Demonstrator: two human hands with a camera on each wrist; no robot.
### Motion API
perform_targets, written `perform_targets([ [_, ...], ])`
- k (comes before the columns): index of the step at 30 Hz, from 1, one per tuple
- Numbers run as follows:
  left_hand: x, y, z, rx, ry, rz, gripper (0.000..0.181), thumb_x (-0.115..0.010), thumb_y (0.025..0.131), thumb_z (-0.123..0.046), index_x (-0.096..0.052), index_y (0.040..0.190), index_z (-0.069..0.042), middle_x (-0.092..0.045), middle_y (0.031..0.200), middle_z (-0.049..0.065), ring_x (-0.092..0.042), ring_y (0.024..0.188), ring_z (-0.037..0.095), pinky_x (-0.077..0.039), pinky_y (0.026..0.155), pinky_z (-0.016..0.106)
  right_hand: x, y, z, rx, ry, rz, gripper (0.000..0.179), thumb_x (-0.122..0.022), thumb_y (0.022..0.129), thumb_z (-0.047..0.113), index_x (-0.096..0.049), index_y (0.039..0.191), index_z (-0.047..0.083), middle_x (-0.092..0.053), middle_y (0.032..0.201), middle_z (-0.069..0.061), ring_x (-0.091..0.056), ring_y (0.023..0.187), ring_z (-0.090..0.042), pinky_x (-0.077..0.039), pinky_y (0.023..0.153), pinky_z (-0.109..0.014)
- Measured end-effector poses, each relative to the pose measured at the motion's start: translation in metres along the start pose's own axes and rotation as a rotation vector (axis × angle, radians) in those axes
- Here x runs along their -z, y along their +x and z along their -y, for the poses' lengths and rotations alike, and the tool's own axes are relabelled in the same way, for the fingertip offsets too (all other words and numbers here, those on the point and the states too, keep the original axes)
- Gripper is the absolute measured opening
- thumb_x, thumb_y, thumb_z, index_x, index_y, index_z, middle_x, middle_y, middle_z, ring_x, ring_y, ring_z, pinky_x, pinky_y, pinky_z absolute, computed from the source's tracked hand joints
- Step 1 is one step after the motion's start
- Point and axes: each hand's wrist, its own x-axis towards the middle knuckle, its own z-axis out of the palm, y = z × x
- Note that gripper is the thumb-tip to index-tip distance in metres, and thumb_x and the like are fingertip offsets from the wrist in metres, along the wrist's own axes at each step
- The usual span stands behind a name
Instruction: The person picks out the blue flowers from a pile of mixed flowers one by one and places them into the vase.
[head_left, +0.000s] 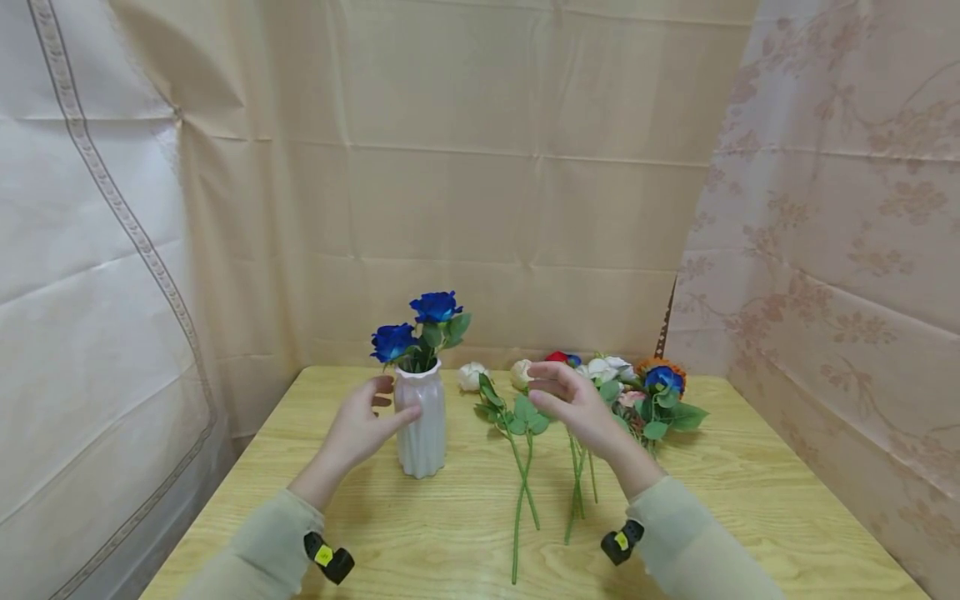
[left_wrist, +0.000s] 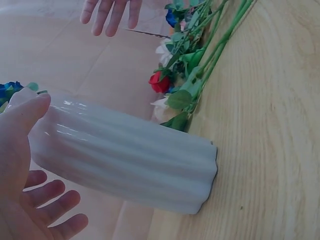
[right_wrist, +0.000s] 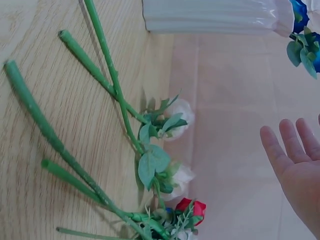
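Note:
A white ribbed vase (head_left: 422,442) stands upright on the table, with two blue roses (head_left: 437,307) in its mouth. My left hand (head_left: 363,423) is at the vase's left side, its thumb in front near the neck and its fingers spread apart. Whether the thumb touches the vase I cannot tell. To the right, my right hand (head_left: 581,410) hovers over the lying flowers with loose fingers and holds nothing. Two cream-white roses (head_left: 472,377) lie between the vase and that hand, their green stems crossed. In the right wrist view the right hand (right_wrist: 302,175) is apart from the flowers.
More artificial flowers lie in a pile at the right: a red rose (head_left: 557,357), white blooms (head_left: 603,368), another blue rose (head_left: 663,379) and an orange flower (head_left: 651,365). Several stems point toward the front of the wooden table (head_left: 450,542). Beige cloth (head_left: 487,208) hangs behind.

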Motion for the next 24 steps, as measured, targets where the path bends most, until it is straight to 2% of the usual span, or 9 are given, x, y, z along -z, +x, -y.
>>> perform_targets([
  [4,-0.003,0.000,0.001,-0.012,0.006,0.002,0.087,-0.074,0.083,-0.066,-0.050,0.144,-0.008,-0.058,0.136,0.014,-0.059,0.119,0.036,-0.053,0.094,0.052,0.004,-0.002,-0.002,-0.015,0.007,-0.011,0.042,-0.065,0.102,0.023,-0.053,0.140,0.009,-0.055,0.140,-0.013,-0.052,0.131,-0.034,-0.052,0.098,-0.034],
  [8,-0.005,0.000,-0.001,-0.006,0.014,0.003,0.084,-0.075,0.084,-0.062,-0.050,0.143,-0.008,-0.059,0.134,0.013,-0.059,0.119,0.035,-0.053,0.095,0.052,0.008,-0.005,-0.003,-0.047,0.014,-0.034,0.045,-0.066,0.102,0.025,-0.051,0.141,0.008,-0.054,0.140,-0.014,-0.050,0.132,-0.037,-0.051,0.099,-0.032],
  [15,-0.006,-0.001,-0.002,-0.005,0.028,-0.006,0.081,-0.075,0.084,-0.062,-0.053,0.140,-0.007,-0.061,0.128,0.011,-0.060,0.115,0.032,-0.054,0.092,0.049,0.021,-0.008,-0.006,-0.100,-0.011,-0.083,0.051,-0.062,0.104,0.034,-0.046,0.146,0.009,-0.050,0.145,-0.013,-0.051,0.132,-0.033,-0.049,0.103,-0.045],
  [17,-0.007,-0.002,-0.002,-0.008,0.028,-0.009,0.080,-0.076,0.084,-0.061,-0.054,0.139,-0.007,-0.062,0.127,0.011,-0.060,0.114,0.031,-0.055,0.092,0.049,0.025,-0.009,-0.008,-0.097,-0.010,-0.094,0.052,-0.059,0.105,0.034,-0.043,0.148,0.008,-0.048,0.147,-0.017,-0.049,0.133,-0.036,-0.049,0.103,-0.048],
  [24,-0.011,-0.002,-0.001,-0.011,0.023,-0.017,0.078,-0.078,0.084,-0.058,-0.054,0.137,-0.007,-0.062,0.124,0.011,-0.061,0.112,0.031,-0.055,0.090,0.048,0.036,-0.014,-0.012,-0.119,-0.028,-0.145,0.059,-0.056,0.106,0.038,-0.039,0.151,0.005,-0.047,0.148,-0.018,-0.048,0.134,-0.037,-0.048,0.103,-0.053],
])
